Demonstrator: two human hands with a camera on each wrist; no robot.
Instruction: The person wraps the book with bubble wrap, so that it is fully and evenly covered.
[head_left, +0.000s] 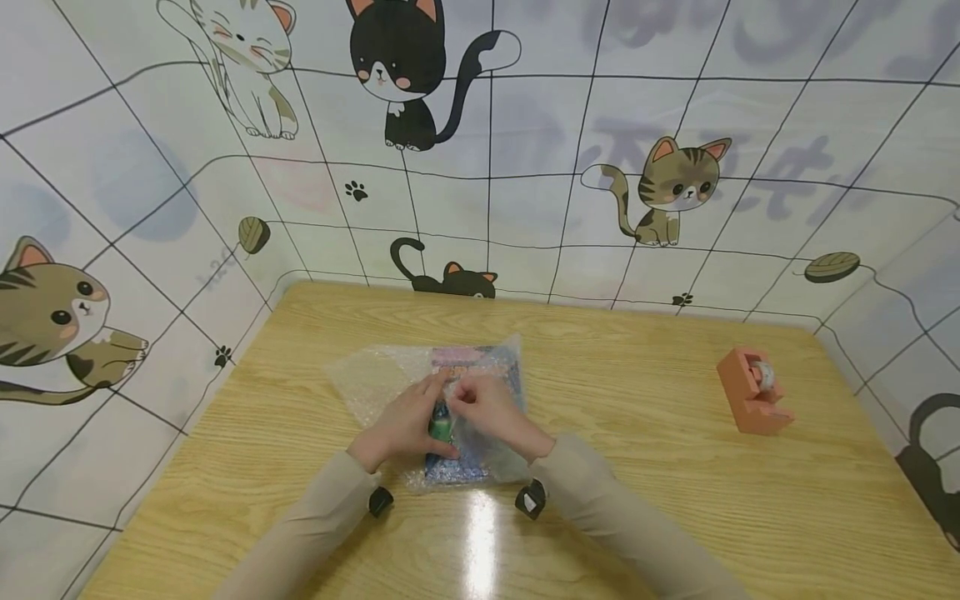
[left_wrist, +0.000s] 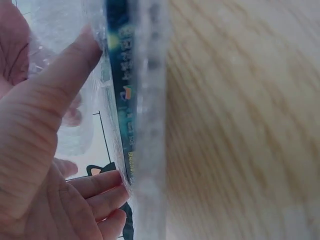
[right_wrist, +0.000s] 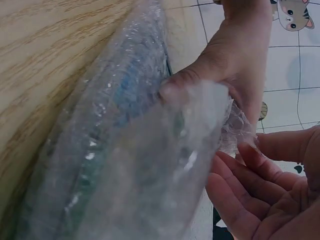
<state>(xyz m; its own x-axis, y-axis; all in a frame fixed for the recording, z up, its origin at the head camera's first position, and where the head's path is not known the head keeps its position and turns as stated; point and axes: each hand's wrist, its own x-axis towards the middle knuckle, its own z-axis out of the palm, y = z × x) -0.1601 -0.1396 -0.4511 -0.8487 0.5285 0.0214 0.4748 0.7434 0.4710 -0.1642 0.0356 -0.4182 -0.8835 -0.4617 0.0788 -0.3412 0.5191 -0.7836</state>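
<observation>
on the wooden table (head_left: 637, 492), left of its middle and nearer the far left corner than the far right: a flat blue printed item (head_left: 453, 468), wrapped in bubble wrap (head_left: 367, 372). long axis runs away from the person, toward the far edge; pink-printed end faces that edge. which way up the print reads, cannot tell. wrap spreads out past its left side. left hand (head_left: 408, 417) spread, thumb apart, resting on the packet. right hand (head_left: 491, 408) pinches clear film (right_wrist: 234, 125); wrap or tape, cannot tell. orange tape dispenser (head_left: 746, 398) near the right edge.
</observation>
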